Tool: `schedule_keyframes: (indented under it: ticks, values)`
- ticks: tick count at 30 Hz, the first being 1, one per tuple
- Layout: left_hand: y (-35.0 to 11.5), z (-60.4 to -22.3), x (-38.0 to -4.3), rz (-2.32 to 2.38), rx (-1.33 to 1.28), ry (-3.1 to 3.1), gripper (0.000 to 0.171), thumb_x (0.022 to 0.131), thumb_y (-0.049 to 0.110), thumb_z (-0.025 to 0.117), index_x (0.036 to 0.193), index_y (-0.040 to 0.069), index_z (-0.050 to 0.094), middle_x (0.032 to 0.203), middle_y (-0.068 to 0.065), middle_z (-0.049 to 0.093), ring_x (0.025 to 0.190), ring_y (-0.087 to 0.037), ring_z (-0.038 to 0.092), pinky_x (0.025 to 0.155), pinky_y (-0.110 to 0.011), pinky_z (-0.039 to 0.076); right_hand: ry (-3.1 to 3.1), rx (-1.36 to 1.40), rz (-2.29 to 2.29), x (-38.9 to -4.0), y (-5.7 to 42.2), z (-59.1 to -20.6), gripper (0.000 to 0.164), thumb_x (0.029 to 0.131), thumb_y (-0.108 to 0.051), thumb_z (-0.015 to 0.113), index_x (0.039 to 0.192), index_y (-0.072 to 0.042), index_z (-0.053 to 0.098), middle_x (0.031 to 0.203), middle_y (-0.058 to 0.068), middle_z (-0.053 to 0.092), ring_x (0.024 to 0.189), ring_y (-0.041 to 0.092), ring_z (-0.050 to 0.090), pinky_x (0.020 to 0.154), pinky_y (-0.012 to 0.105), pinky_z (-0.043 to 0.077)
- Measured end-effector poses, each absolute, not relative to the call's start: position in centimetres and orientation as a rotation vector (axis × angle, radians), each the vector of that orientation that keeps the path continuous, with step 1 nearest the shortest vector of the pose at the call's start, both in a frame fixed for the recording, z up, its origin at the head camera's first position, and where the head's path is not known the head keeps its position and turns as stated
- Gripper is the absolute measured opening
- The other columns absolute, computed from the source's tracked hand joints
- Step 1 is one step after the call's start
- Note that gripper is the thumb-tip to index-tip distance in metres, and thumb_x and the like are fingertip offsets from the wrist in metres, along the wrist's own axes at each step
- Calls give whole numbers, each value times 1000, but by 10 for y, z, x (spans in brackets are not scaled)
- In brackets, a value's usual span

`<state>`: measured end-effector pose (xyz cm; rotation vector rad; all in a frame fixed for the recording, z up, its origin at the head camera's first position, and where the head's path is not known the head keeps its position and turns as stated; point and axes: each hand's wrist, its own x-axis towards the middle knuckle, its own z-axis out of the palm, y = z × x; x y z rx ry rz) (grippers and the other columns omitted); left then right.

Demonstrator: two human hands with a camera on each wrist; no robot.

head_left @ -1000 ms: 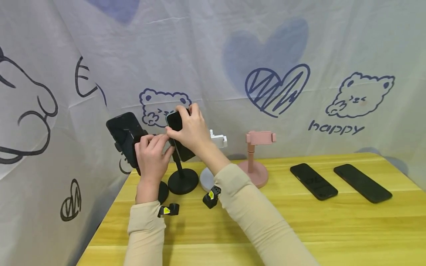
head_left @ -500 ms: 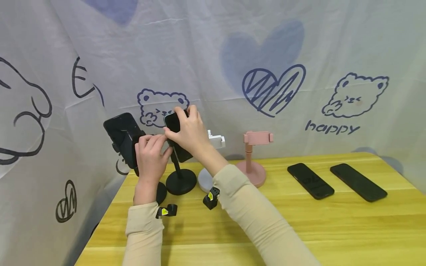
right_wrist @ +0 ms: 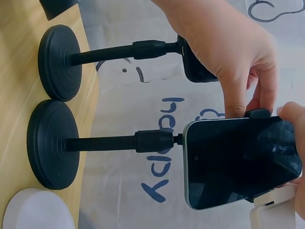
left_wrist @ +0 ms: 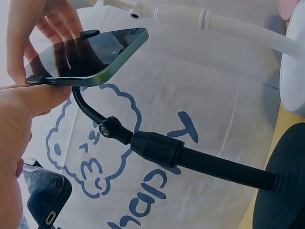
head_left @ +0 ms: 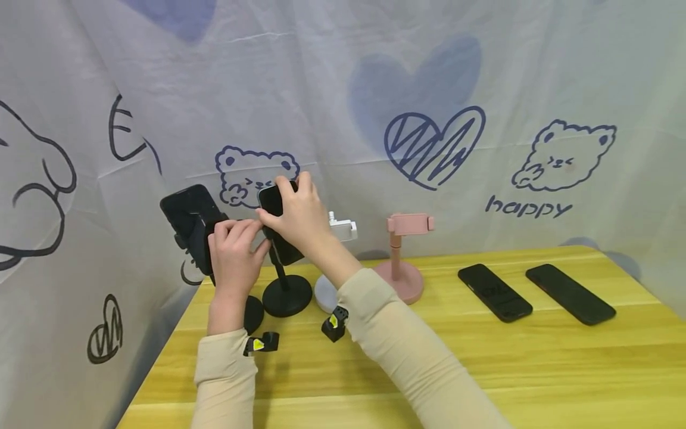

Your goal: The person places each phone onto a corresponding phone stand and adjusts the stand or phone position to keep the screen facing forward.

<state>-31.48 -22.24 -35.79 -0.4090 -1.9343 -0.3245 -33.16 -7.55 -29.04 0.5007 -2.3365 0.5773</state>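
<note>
A black-screened smartphone [head_left: 286, 251] with a pale green edge sits tilted in the clamp of a black phone stand [head_left: 286, 296]. My right hand [head_left: 302, 214] grips this phone by its upper part, thumb on the near edge and fingers over the far one. At the other side, my left hand [head_left: 236, 256] pinches by the clamp's small black arm [right_wrist: 258, 113], fingertips right at the phone's long edge. The left wrist view shows the stand's bent neck and stem [left_wrist: 157, 149] below the phone. Behind my left hand, another phone [head_left: 184, 214] is held in a second black stand.
To the right of the black stands are a white phone stand [head_left: 343, 230] and a pink phone stand [head_left: 409, 224], both with unfilled clamps. Two dark phones [head_left: 495, 292] lie flat on the wooden table [head_left: 482, 375] at the right. A printed cloth [head_left: 332, 89] hangs close behind the stands.
The head view has turned slightly, so everything sits a little further left in it. Both hands keep their places at the phone and clamp.
</note>
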Motion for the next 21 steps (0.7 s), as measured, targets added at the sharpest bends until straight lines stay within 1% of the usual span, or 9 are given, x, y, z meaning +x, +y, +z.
schedule_keyframes:
  ticks: [4, 8, 11, 15, 21]
  values:
    - [-227, -357, -313, -299, -386, -1938, 25, 80, 10, 78, 103, 4, 73, 100, -12, 72, 94, -34, 51, 76, -49, 37, -2358, 457, 505, -329, -82, -290, 65, 86, -59, 63, 134, -17, 51, 122, 15, 46, 99, 23, 57, 61, 27, 55]
    - [-231, -358, -313, -285, -371, -1938, 26, 80, 11, 79, 104, 5, 73, 100, -12, 72, 95, -34, 51, 76, -50, 37, -2342, 412, 365, -327, -87, -290, 65, 86, -63, 60, 133, -19, 53, 124, 14, 49, 99, 22, 58, 69, 28, 56]
    - [-234, -358, -313, -273, -370, -1935, 26, 80, 12, 79, 104, 5, 73, 101, -12, 73, 95, -34, 51, 75, -51, 37, -2313, 378, 277, -326, -91, -290, 64, 86, -66, 58, 131, -21, 55, 125, 12, 51, 100, 22, 58, 76, 30, 55]
    - [-238, -356, -312, -261, -377, -1921, 26, 80, 13, 79, 104, 5, 73, 100, -12, 73, 95, -34, 50, 75, -52, 36, -2297, 345, 230, -326, -95, -291, 63, 85, -68, 56, 130, -23, 55, 125, 10, 53, 100, 22, 57, 79, 32, 52]
    - [-241, -355, -309, -258, -376, -1931, 26, 81, 12, 79, 105, 5, 73, 101, -12, 72, 96, -35, 49, 76, -52, 36, -2292, 332, 246, -327, -100, -291, 64, 85, -68, 57, 129, -23, 55, 128, 11, 52, 105, 23, 56, 84, 32, 52]
